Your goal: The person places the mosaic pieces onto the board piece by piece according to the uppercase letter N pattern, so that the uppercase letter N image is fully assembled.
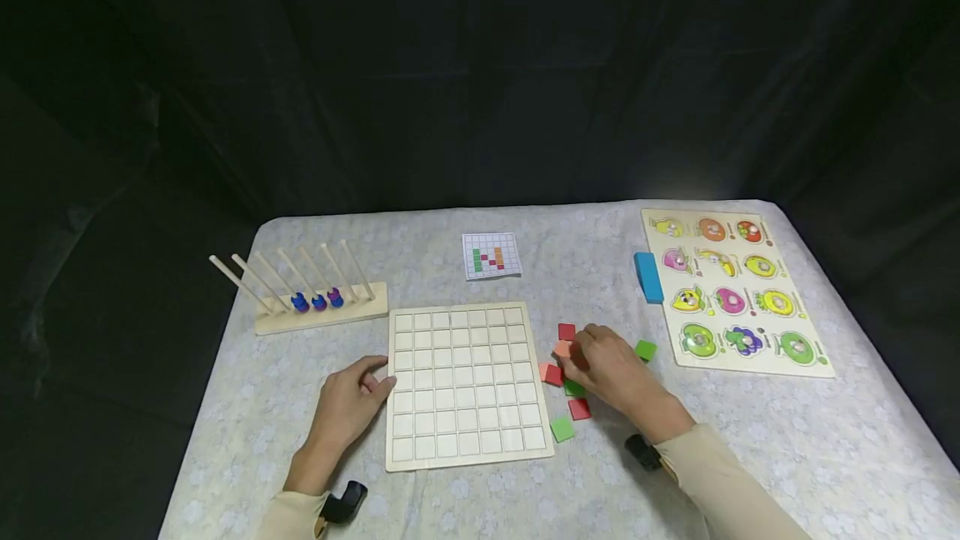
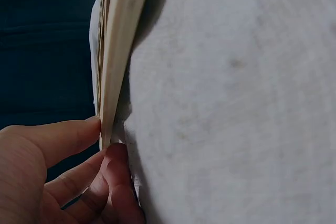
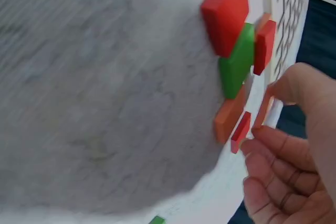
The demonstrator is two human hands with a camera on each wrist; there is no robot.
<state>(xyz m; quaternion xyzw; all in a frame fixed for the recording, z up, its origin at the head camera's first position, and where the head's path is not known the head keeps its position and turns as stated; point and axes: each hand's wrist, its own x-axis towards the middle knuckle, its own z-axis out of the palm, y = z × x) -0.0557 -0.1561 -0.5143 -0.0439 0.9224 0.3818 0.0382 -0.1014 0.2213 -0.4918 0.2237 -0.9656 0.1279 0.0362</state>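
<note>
My left hand (image 1: 348, 402) grips the left edge of a pale wooden grid board (image 1: 471, 386), whose cells are bare. Thumb and fingertips sit on either side of that edge in the left wrist view. To the right of the board, my right hand (image 1: 611, 365) pinches an orange square tile (image 3: 265, 106) between thumb and index finger. Around it lie loose tiles: a red one (image 1: 567, 331), a second red one (image 1: 554, 376), a green one partly under the hand (image 1: 574, 388), another red one (image 1: 580, 409) and a light green one (image 1: 562, 429).
A pattern card (image 1: 491, 256) lies behind the board. Back left stands a peg rack (image 1: 322, 319) with blue and purple beads. On the right are a fruit puzzle board (image 1: 738, 294), a blue block (image 1: 648, 277) and a lone green tile (image 1: 645, 350). Dark curtains surround the table.
</note>
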